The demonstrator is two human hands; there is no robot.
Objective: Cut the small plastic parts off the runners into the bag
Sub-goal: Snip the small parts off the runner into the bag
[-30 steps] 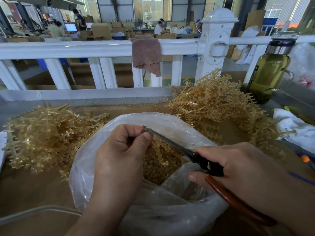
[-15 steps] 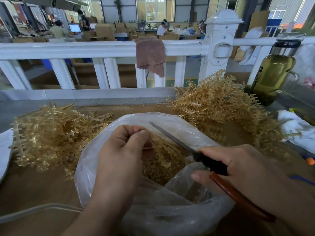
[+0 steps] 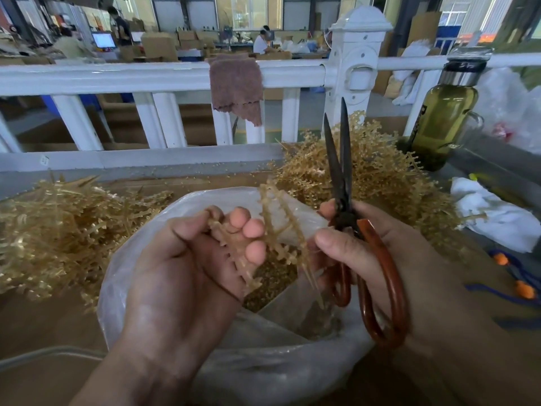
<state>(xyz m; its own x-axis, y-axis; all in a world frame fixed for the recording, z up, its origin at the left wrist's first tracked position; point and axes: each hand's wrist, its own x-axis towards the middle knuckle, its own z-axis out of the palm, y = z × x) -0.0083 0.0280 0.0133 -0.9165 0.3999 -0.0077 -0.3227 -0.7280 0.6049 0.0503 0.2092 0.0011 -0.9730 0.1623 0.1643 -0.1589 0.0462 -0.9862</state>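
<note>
Runner held over bag, scissors raised
The left hand [image 3: 187, 271], palm up, is curled round a tan runner [image 3: 278, 218] above the open clear bag [image 3: 140, 259]; loose cut parts [image 3: 272, 279] are seen inside. Red-handled scissors [image 3: 341, 200] are gripped by the right hand [image 3: 380, 259], blades upright and slightly parted. A left pile [image 3: 58, 230] and a right pile [image 3: 380, 171] of runners are heaped beside the bag

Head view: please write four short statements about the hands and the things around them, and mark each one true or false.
1. The right hand holds the scissors with the blades pointing up. True.
2. The left hand is empty. False: the left hand holds a runner.
3. A brown cloth hangs over the white railing. True.
4. The bottle stands left of the bag. False: the bottle stands to the bag's right.
</note>
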